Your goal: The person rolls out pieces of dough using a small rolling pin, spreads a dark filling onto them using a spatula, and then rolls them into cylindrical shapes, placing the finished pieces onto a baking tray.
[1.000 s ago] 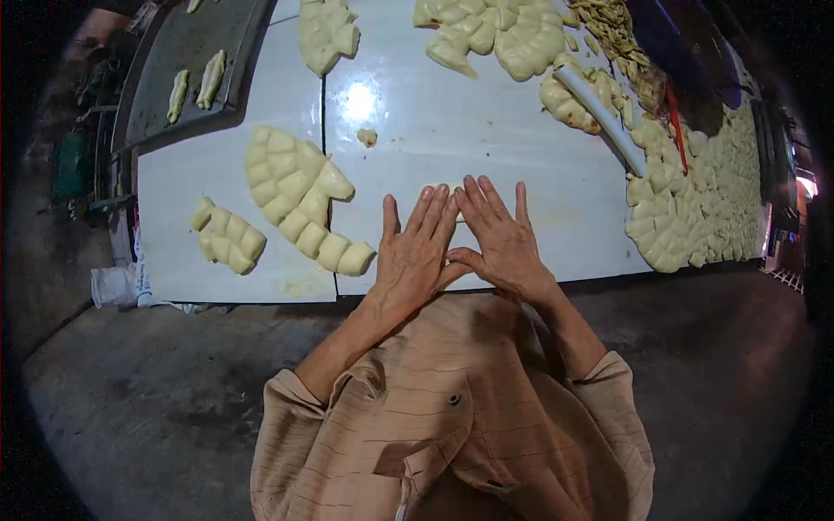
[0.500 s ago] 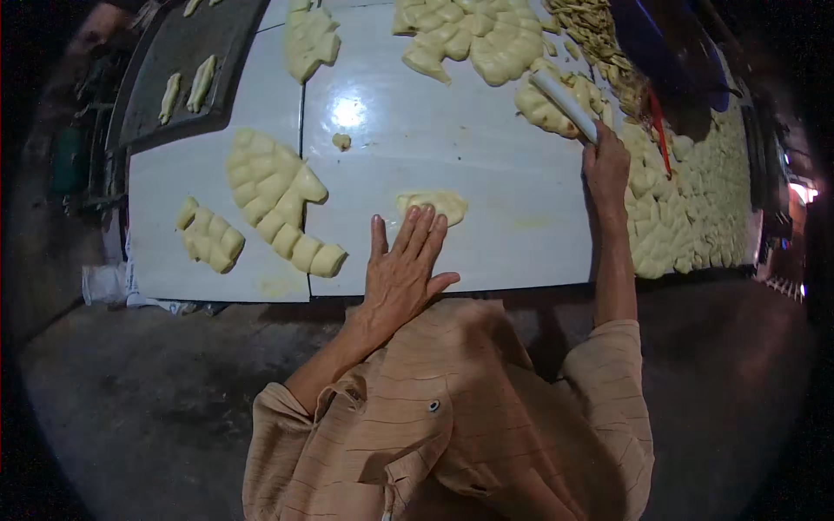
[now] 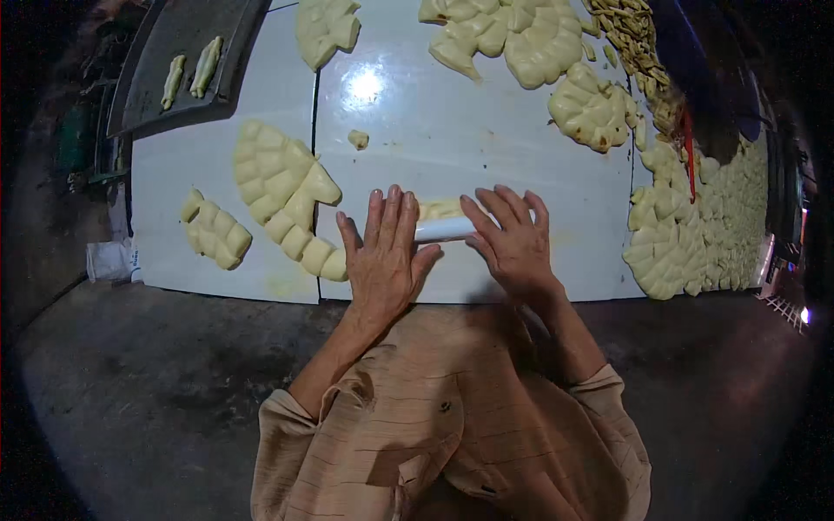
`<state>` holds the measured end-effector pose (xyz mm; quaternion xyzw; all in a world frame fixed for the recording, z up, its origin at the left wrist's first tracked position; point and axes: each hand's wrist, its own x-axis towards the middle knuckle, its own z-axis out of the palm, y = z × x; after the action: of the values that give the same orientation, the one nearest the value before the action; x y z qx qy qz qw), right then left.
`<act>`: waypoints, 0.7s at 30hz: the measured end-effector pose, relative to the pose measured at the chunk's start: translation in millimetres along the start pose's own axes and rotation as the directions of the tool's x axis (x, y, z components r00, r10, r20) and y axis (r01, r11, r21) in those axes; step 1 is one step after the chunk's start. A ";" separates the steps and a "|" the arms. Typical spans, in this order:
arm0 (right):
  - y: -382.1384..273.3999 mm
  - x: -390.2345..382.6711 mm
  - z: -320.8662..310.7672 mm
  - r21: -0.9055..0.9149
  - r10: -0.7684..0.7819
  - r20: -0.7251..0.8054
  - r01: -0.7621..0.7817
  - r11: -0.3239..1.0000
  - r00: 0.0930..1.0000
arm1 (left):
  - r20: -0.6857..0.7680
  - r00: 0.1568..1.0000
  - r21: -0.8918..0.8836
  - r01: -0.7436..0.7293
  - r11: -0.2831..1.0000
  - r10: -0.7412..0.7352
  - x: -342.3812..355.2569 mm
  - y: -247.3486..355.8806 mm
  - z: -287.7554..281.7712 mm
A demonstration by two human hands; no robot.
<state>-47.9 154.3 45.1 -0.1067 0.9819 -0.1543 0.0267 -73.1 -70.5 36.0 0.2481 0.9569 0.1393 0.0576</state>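
Observation:
A white rolling pin (image 3: 445,229) lies crosswise near the table's front edge, along the near side of a small flattened piece of dough (image 3: 440,208). My right hand (image 3: 519,247) is over the pin's right end with bent fingers, thumb close to it. Stretched flat at the other end is my left hand (image 3: 379,260), its fingers long and slightly apart. The pin's left tip is hidden by that hand. Just left of it, a curved strip of cut dough pieces (image 3: 276,178) reaches nearly to my fingers.
A dark tray (image 3: 187,65) with thin dough strips sits far left. Nearer is a small dough cluster (image 3: 215,233). Scored dough slabs (image 3: 543,43) lie at the back, with a round one (image 3: 589,108) below. Many dough pieces (image 3: 686,234) cover the right side beside a red strip (image 3: 691,165).
My right hand has brought the rolling pin from the round dough at the back right to the flattened piece. My left hand has shifted slightly left, off the dough.

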 end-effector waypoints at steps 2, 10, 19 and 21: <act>1.7 8.6 5.4 -0.021 0.053 0.018 -0.052 0.998 0.998 | -0.081 0.997 -0.002 0.010 1.000 -0.010 18.2 -4.6 6.3; 25.9 95.0 6.3 -0.198 0.256 -0.213 -0.298 0.934 0.943 | -0.235 0.970 0.031 0.065 0.997 -0.056 127.5 -17.5 -5.4; 45.0 85.1 -22.0 0.143 -0.082 -0.063 0.090 0.986 0.995 | -0.198 0.980 0.025 0.017 1.000 -0.011 158.4 -34.2 5.2; 44.6 61.9 -17.5 0.182 -0.032 -0.040 0.039 0.982 0.999 | -0.198 0.979 -0.028 -0.063 0.998 0.056 140.4 -33.2 1.5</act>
<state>-118.8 187.5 46.8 -0.1184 0.9618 -0.2462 0.0156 -210.3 -29.0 19.0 0.2604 0.9476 0.1812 -0.0373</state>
